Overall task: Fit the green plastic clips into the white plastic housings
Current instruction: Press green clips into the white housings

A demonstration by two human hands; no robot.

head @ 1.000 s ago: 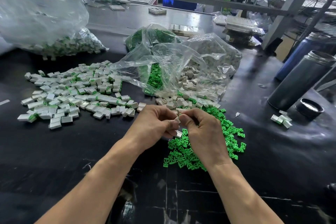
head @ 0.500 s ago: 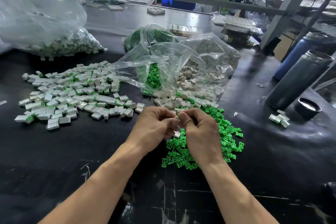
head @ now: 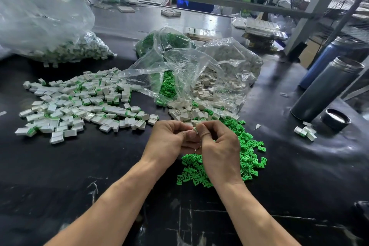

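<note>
My left hand [head: 169, 142] and my right hand [head: 219, 148] meet over the black table, thumbs tip to tip, pinching a small white housing [head: 194, 130] between them. Whether a clip is in it is hidden by the fingers. A heap of loose green clips [head: 247, 154] lies under and right of my right hand. Loose white housings [head: 189, 114] spill from a clear bag [head: 209, 78] just beyond my hands. A wide spread of white housings with green clips fitted [head: 79, 104] covers the table to the left.
A big clear bag of fitted parts [head: 50, 32] sits far left. Two metal flasks [head: 327, 88] and a black lid [head: 335, 119] stand at right, with three fitted parts [head: 305, 133] beside them. A metal rack frame [head: 311, 6] crosses the back.
Both hands stay together at the same spot over the clips. The fingers have shifted slightly around the small white housing.
</note>
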